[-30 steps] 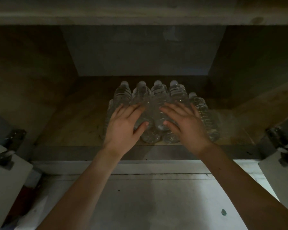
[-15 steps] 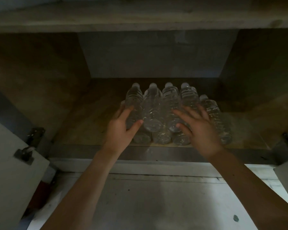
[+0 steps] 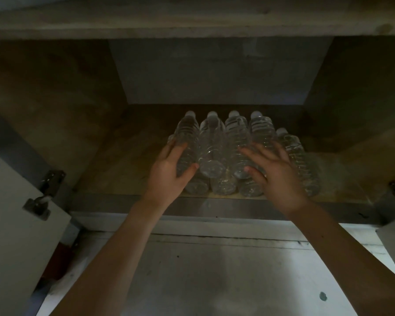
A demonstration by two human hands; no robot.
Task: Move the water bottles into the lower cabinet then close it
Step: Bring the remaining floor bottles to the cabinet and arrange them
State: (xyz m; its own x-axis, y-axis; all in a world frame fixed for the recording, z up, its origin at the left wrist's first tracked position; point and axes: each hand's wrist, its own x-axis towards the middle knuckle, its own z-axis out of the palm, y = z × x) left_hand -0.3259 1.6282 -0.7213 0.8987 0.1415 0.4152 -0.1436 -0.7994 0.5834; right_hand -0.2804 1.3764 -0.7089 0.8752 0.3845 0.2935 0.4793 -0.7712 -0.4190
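Head view: a dim lower cabinet (image 3: 214, 71) fills the upper frame, both doors open, the left door (image 3: 16, 224) at the lower left edge with its hinge (image 3: 38, 202); a pale floor (image 3: 226, 270) lies below. Clear water bottles (image 3: 211, 147) lie stacked on the cabinet floor at centre, caps toward the back. The left hand (image 3: 169, 172) curls its fingers (image 3: 169, 148) around the leftmost upper bottle. The right hand (image 3: 276, 174) rests on the stack, fingers (image 3: 252, 153) spread wide.
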